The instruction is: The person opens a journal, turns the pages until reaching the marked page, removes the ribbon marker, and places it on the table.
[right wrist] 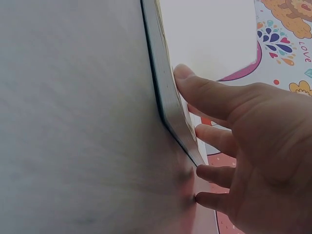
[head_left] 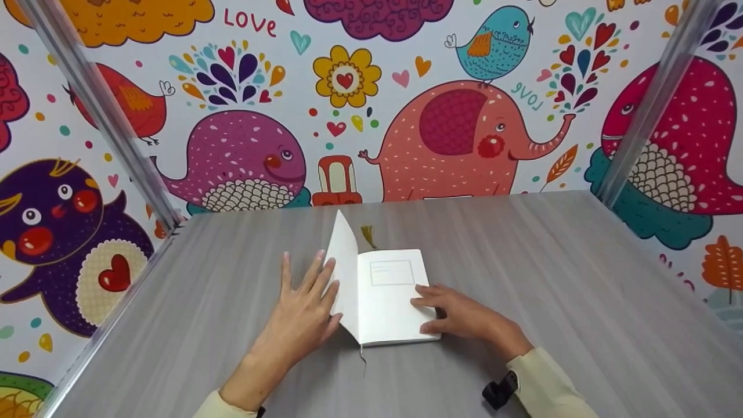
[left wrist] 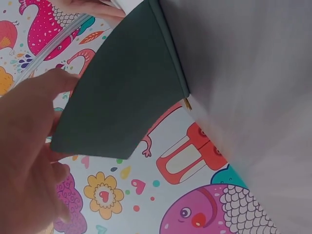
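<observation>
A notebook (head_left: 390,307) lies on the table with its front cover (head_left: 343,273) raised steeply on the left. Its white first page carries a printed box near the top. In the left wrist view the cover's outer face (left wrist: 117,92) is dark green. My left hand (head_left: 302,310) touches the free edge of the cover, fingers extended and spread. My right hand (head_left: 464,313) rests at the page's right side, fingertips on the paper. In the right wrist view, the thumb lies on the page edge near the page block (right wrist: 168,92).
A yellow-green tassel (head_left: 368,235) sticks out beyond the notebook's top, and a thin ribbon end (head_left: 364,360) trails from the bottom. The grey wood-grain table (head_left: 244,261) meets cartoon-printed walls (head_left: 348,133) with metal corner posts (head_left: 110,128).
</observation>
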Demonstrator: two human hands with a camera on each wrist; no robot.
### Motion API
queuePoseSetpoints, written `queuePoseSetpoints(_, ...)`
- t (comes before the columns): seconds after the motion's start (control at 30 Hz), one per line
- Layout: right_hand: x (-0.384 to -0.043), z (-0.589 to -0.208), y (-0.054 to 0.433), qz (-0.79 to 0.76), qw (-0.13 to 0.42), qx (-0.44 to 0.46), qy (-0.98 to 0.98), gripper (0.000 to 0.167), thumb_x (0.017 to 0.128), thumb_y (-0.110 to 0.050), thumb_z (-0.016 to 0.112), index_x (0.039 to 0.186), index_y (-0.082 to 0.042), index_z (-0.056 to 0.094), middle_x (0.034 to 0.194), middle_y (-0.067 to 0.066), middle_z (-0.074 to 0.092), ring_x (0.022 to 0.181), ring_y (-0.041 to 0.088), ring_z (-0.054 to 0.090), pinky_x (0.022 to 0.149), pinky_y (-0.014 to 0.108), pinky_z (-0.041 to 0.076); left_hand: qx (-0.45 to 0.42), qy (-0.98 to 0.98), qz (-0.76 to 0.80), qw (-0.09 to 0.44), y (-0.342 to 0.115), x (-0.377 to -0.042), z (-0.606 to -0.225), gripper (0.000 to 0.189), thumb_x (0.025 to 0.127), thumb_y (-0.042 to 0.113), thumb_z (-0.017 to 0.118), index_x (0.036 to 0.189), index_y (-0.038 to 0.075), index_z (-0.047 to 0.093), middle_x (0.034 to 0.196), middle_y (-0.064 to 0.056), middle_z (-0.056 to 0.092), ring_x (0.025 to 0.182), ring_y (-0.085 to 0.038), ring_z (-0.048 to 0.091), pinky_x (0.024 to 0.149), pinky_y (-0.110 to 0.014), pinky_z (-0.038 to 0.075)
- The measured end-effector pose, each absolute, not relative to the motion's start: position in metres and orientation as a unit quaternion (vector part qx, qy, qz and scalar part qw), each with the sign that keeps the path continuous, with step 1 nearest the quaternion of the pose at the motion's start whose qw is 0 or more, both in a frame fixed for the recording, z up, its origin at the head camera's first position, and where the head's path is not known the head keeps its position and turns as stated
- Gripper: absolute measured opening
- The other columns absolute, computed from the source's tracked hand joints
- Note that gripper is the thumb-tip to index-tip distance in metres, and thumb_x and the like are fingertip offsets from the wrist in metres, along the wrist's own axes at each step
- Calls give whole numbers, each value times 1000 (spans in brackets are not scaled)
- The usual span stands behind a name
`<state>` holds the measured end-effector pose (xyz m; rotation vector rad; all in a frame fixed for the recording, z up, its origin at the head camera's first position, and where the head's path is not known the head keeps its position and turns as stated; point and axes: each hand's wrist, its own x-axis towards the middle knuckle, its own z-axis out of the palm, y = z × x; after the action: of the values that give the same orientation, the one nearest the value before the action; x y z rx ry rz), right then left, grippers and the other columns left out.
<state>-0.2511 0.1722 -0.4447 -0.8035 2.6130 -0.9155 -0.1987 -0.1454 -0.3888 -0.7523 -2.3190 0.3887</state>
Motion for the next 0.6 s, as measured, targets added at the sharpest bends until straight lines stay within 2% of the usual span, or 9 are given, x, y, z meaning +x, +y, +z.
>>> queuePoseSetpoints(0.2,-252,-444,171,-309,127,-281,900,62,90,-30,75,144,-7,54,159,16,40,150,44,30,117,65,26,-254,-900,166,313,-142,-191,-391,50,81,40,79,116,6,74,131,-16,67,132,-33,57,107,-70,35)
queuePoseSetpoints(0.4,-252,-443,171,-301,127,-280,903,61,90,-30,74,144,-8,54,160,15,40,149,42,32,117,63,29,-214,-927,167,260,-135,-186,-395,45,84,33,75,118,4,73,132,-23,64,135,-42,53,111,-69,32)
queuePoseSetpoints(0.6,-251,-444,171,-303,128,-275,903,62,90,-31,74,144,-9,54,160,14,39,149,42,32,117,63,28,-236,-931,116,252,-136,-190,-408,39,82,32,78,113,8,75,132,-22,63,130,-44,55,109,-67,35)
